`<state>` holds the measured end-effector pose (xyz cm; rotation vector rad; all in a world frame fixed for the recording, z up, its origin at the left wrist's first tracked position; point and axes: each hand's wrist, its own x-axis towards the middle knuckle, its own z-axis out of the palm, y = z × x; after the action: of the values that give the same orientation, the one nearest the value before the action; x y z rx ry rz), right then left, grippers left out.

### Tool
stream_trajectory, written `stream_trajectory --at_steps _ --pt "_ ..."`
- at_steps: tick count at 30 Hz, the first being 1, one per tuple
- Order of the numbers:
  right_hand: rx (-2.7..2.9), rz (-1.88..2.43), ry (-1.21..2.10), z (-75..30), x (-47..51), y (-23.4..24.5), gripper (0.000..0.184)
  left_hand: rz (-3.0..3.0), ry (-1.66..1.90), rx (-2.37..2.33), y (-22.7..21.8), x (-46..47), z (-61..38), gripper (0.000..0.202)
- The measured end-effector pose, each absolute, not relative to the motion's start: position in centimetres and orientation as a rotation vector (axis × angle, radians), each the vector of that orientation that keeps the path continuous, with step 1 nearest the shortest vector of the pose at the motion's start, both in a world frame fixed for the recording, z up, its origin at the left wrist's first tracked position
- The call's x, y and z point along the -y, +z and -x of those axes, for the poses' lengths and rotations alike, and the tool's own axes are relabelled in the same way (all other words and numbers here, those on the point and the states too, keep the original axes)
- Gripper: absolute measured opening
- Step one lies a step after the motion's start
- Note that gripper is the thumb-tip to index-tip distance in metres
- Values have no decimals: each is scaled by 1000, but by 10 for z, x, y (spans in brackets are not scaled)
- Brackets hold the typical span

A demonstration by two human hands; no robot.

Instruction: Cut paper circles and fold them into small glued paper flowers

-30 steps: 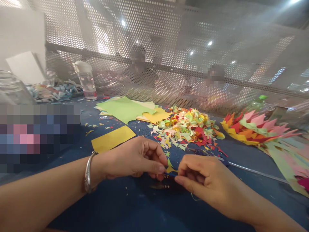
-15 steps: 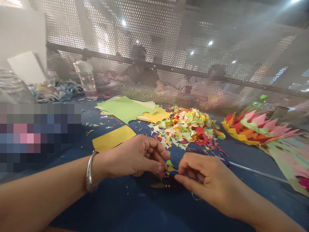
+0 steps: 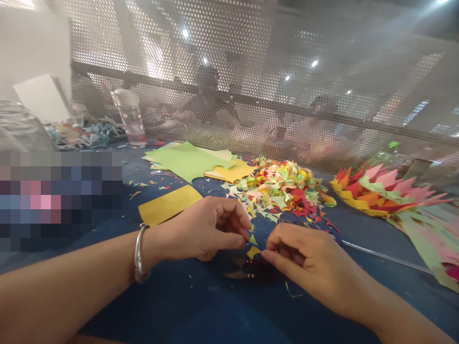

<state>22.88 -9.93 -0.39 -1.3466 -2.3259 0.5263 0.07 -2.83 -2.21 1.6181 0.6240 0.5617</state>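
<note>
A thin blue strand [image 3: 255, 245] spans the short gap between my two hands. My left hand [image 3: 211, 229], with a silver bangle at the wrist, pinches one end between thumb and fingers. At the other end, my right hand [image 3: 304, 263] is closed on it with thumb and forefinger. Just below lies a cutting tool with a pointed blade [image 3: 234, 274] and a dark riveted handle, partly hidden in shadow; I cannot tell its exact kind. Small green and yellow paper scraps [image 3: 254, 252] show behind the strand. A yellow paper rectangle [image 3: 170, 204] rests beyond my left wrist.
Green paper sheets [image 3: 186, 160] and a heap of coloured paper pieces [image 3: 287, 181] lie farther back. Spiky folded paper [image 3: 380, 188] and a thin rod [image 3: 387, 257] are at right. A clear bottle [image 3: 132, 119] stands before a perforated screen [image 3: 229, 71]; people show through it.
My left hand has shifted slightly up and right, and the blue strand now slopes a little more between my hands. Both hands keep their pinch.
</note>
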Motion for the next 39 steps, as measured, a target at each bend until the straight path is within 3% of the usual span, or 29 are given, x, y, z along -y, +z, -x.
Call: stream_trajectory --at_steps 20,39 --pt "2314 1346 492 -235 93 -4 27 -1587 656 -547 -21 17 4 24" --pt "2258 1371 538 -232 99 7 31 -1422 841 -545 -14 22 1 16"
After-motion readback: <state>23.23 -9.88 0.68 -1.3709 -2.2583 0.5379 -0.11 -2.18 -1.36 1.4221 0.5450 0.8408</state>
